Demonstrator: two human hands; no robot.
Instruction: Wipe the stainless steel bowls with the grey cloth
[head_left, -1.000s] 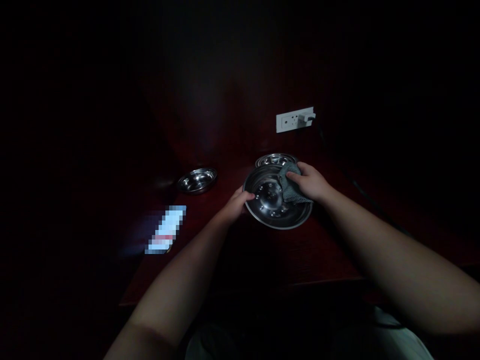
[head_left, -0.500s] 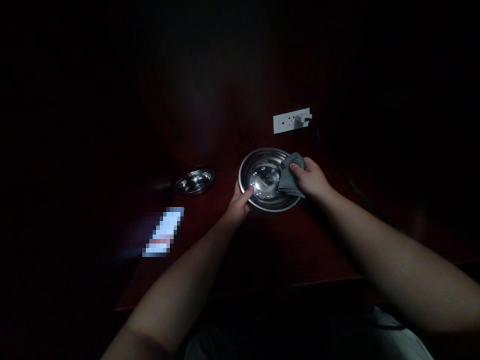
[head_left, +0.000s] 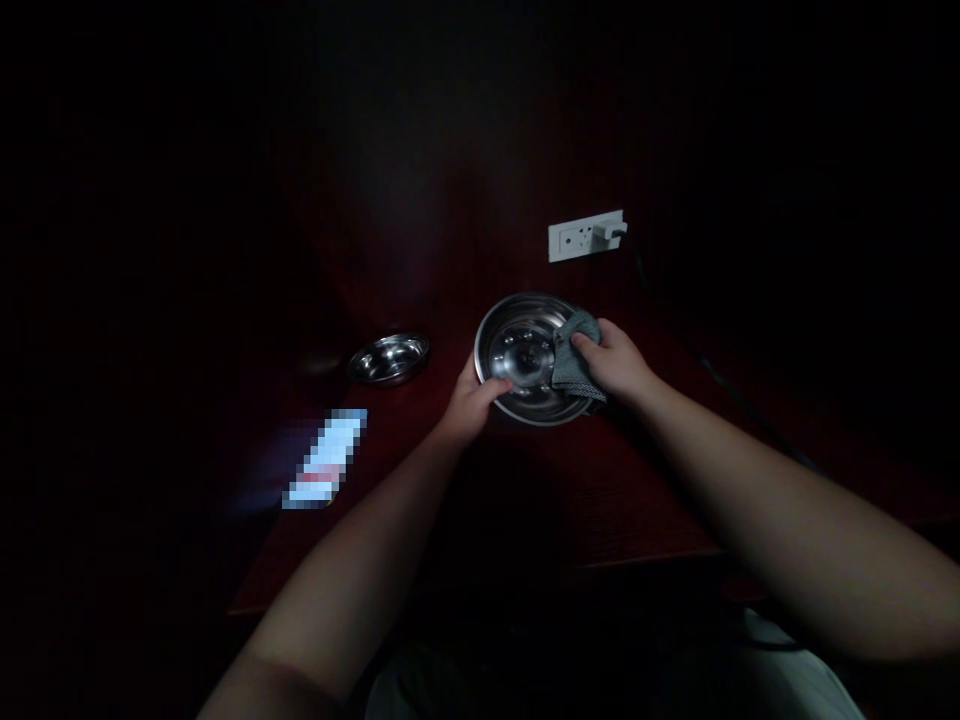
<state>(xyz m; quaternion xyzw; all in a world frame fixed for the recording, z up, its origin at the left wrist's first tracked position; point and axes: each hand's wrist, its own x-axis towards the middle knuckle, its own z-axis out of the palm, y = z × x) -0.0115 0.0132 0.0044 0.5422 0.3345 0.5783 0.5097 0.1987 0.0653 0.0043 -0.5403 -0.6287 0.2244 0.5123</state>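
A shiny steel bowl point(head_left: 525, 358) is held up over the dark red table, its inside tilted toward me. My left hand point(head_left: 472, 400) grips the bowl's lower left rim, thumb over the edge and the other fingers hidden underneath. On the right side of the bowl, my right hand point(head_left: 616, 362) is closed on a grey-green cloth point(head_left: 576, 362). That cloth lies folded over the right rim and against the inner wall, with the thumb pressing on it. Any fingers behind the rim are out of sight.
A second steel bowl point(head_left: 388, 360) rests on the table point(head_left: 540, 520) to the left. Nearer me lies a bright, pixelated rectangle point(head_left: 326, 460). A white wall socket point(head_left: 586, 236) holds a plug, whose dark cable point(head_left: 727, 390) runs down to the right. Surroundings are very dark.
The bowl has turned and tilted slightly in my hands, with my left thumb reaching a bit further inside. My right hand and the cloth have shifted slightly left. The view has moved a little.
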